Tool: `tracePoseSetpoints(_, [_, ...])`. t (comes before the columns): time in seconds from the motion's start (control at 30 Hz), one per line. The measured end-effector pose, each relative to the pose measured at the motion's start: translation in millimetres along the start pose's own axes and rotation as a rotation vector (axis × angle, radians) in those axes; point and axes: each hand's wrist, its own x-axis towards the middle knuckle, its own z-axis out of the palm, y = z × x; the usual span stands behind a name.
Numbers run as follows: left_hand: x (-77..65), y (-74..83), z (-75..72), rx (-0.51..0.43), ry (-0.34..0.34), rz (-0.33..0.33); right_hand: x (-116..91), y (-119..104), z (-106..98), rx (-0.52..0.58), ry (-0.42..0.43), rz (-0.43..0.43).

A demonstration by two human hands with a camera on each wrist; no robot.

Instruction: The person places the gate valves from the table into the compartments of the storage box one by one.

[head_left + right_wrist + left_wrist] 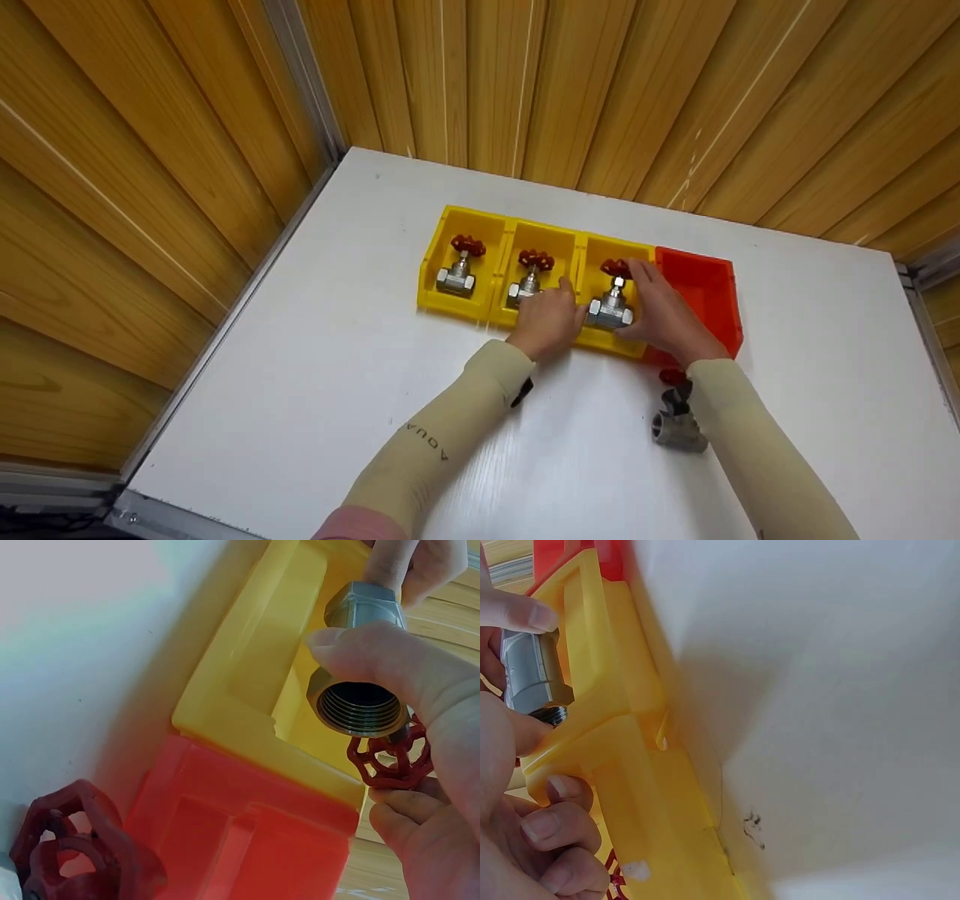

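Both arms reach forward: the left hand (546, 321) and right hand (664, 315) grip a metal valve (611, 304) from either side, over the third yellow bin (592, 266).

A white table (315, 390) sat pushed into a corner of wooden plank walls (150, 187), the boards glossy and honey-coloured. A grey metal strip (300, 75) ran down the corner joint and along the table's left edge. Light was even and bright, with soft glare on the tabletop.
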Motion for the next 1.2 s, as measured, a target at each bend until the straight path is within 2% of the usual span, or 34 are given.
tracePoseSetpoints(0.6, [0.9, 0.4, 0.6, -0.032, -0.015, -0.020, 15, 6, 3, -0.054, 0.000, -0.015])
tracePoseSetpoints(0.87, [0.9, 0.4, 2.2, -0.007, 0.006, -0.018, 20, 8, 10, -0.093, -0.016, -0.059])
tracePoseSetpoints(1.2, [1.6, 0.2, 1.6, -0.034, -0.017, -0.028, 27, 8, 13, -0.156, 0.000, -0.082])
